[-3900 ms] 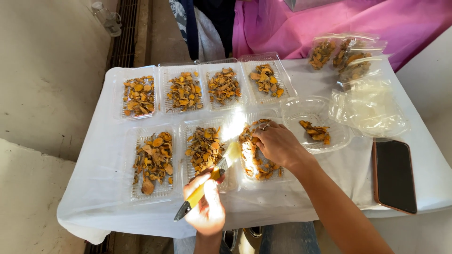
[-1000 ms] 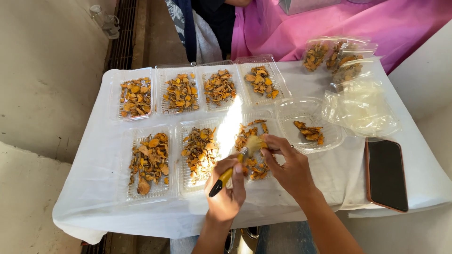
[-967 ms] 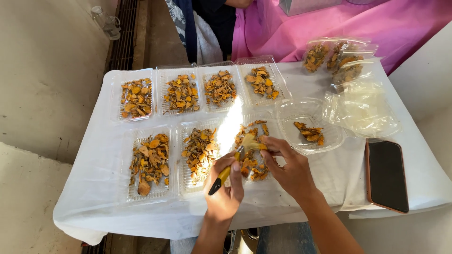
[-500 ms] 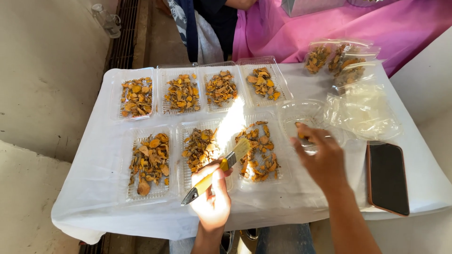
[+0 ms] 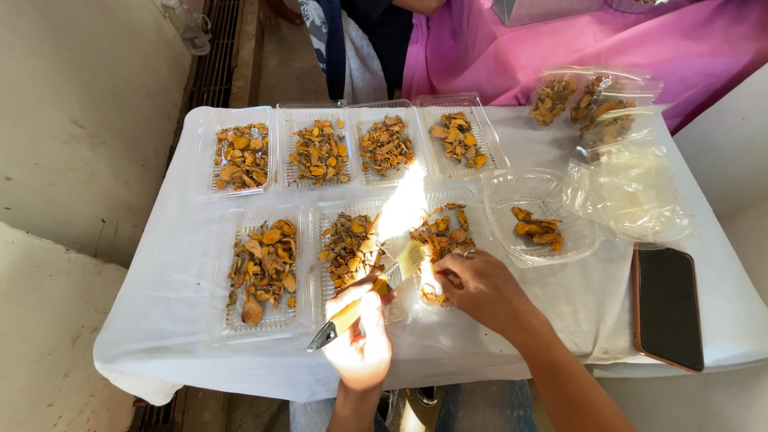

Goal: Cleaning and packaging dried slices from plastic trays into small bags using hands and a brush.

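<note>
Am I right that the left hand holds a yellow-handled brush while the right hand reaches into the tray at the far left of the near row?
Not quite. The left hand does hold the yellow-handled brush, but the head view shows the right hand at the rightmost rectangular tray of the near row, over its orange-brown pieces, not the far-left tray.

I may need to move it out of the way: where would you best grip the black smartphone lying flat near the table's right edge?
Grip the black smartphone by its two long edges, coming from above at its near end; it lies flat, with bare white tablecloth alongside.
</note>
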